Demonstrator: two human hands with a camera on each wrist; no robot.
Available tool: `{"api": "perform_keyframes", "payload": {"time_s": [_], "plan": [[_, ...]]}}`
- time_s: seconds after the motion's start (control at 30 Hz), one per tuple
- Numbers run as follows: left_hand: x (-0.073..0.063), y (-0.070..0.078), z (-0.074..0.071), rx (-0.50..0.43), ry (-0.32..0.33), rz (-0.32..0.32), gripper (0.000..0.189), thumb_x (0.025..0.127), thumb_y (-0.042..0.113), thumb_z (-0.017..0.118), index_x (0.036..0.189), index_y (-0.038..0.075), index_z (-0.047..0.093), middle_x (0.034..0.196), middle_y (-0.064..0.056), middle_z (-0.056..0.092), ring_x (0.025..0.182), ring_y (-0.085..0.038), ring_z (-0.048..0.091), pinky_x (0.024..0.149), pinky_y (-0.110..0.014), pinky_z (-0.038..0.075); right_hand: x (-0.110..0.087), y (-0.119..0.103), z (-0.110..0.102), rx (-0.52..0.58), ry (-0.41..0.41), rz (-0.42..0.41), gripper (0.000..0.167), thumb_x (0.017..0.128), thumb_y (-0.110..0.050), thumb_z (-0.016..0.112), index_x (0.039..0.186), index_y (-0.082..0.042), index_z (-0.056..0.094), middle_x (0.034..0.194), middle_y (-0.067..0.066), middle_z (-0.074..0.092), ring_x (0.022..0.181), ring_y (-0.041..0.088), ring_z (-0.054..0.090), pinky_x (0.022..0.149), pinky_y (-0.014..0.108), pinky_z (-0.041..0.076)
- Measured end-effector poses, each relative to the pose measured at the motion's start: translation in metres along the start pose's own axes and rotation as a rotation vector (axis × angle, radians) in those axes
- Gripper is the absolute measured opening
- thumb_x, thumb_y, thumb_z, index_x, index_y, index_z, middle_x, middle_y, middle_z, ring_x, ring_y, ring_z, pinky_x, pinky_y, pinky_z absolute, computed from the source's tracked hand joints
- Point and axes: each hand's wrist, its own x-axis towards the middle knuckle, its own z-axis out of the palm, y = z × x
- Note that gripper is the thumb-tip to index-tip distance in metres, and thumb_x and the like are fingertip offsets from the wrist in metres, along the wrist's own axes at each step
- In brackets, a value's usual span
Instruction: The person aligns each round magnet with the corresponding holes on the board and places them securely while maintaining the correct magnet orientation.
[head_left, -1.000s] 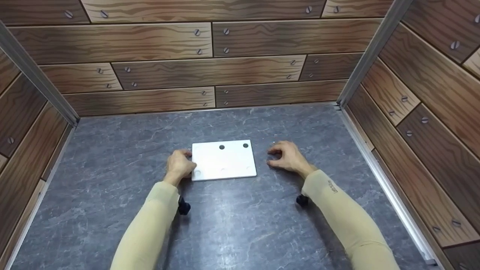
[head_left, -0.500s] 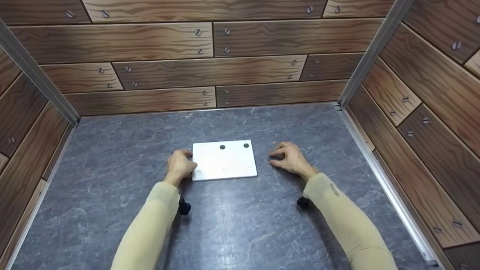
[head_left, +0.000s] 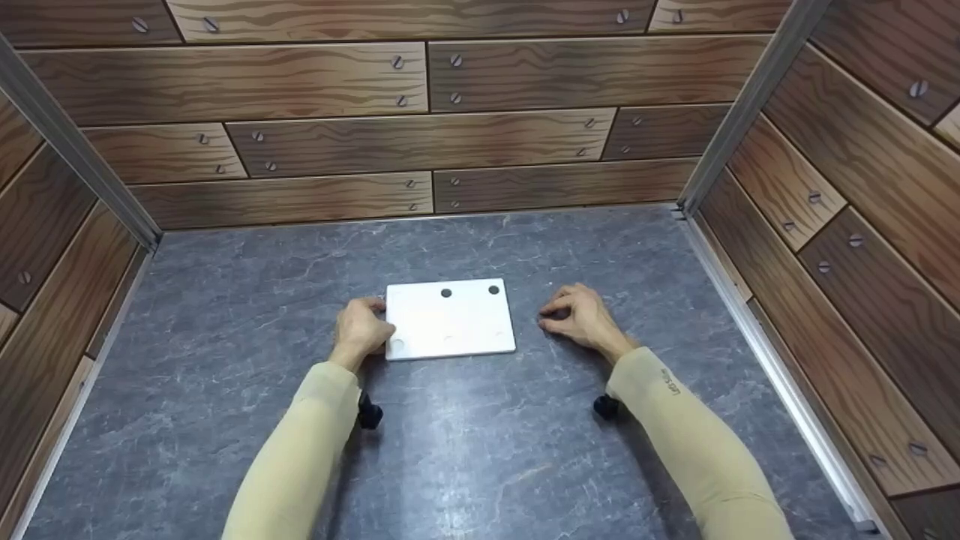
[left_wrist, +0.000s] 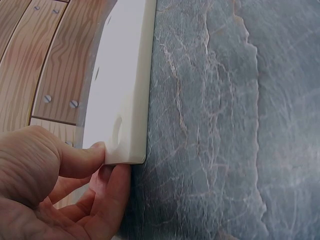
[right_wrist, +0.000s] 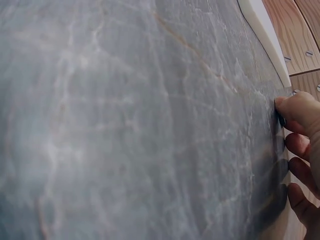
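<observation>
A white rectangular board (head_left: 450,322) lies on the grey marbled surface, with two dark round spots near its far edge and faint round hollows along its near edge. My left hand (head_left: 360,330) grips its left end, thumb on the top face and fingers against the side, as the left wrist view shows at the board's corner (left_wrist: 132,145). Right of the board and apart from it, my right hand (head_left: 585,319) has thumb and fingers drawn together low over the surface. A small dark piece (right_wrist: 281,120) shows at the thumb tip, mostly hidden by the fingers.
Wood-patterned panels (head_left: 322,82) stand at the back and both sides, joined by grey metal corner strips (head_left: 724,127). A metal rail (head_left: 780,382) runs along the right edge. Both forearms wear pale yellow sleeves (head_left: 300,435) with black wrist mounts (head_left: 606,407).
The right hand's thumb and fingertips have come closer together, and the hand has shifted very slightly right. My left hand keeps its grip, and the board stays put.
</observation>
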Motion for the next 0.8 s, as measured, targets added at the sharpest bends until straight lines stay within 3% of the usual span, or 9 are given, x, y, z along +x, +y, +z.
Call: {"api": "perform_keyframes", "payload": {"time_s": [0.27, 0.5, 0.8], "plan": [[-0.0007, -0.0018, 0.0002, -0.011, -0.001, 0.000, 0.053, 0.093, 0.001, 0.071, 0.146, 0.005, 0.072, 0.151, -0.021, 0.071, 0.114, -0.031, 0.077, 0.070, -0.027, 0.064, -0.0009, 0.0001, 0.0019, 0.032, 0.058, -0.041, 0.017, 0.092, -0.018, 0.093, 0.106, -0.009, 0.091, 0.106, 0.010, 0.083, 0.106, 0.033, 0.073, 0.100, 0.054, 0.058], [-0.0010, -0.0014, 0.0005, -0.009, 0.000, -0.004, 0.054, 0.093, 0.001, 0.071, 0.147, 0.006, 0.072, 0.151, -0.021, 0.071, 0.118, -0.034, 0.074, 0.084, -0.034, 0.067, -0.0011, -0.0005, -0.0001, 0.044, 0.067, -0.025, 0.019, 0.095, -0.017, 0.090, 0.112, -0.008, 0.090, 0.109, 0.013, 0.085, 0.107, 0.035, 0.076, 0.099, 0.055, 0.061], [-0.0003, -0.0004, 0.0000, -0.011, -0.006, -0.004, 0.055, 0.092, 0.002, 0.069, 0.147, 0.006, 0.071, 0.148, -0.022, 0.071, 0.105, -0.029, 0.075, 0.068, -0.026, 0.059, -0.0023, -0.0026, -0.0056, 0.048, 0.062, 0.012, 0.023, 0.096, -0.018, 0.087, 0.117, -0.008, 0.089, 0.111, 0.014, 0.085, 0.107, 0.035, 0.077, 0.099, 0.055, 0.062]]}}
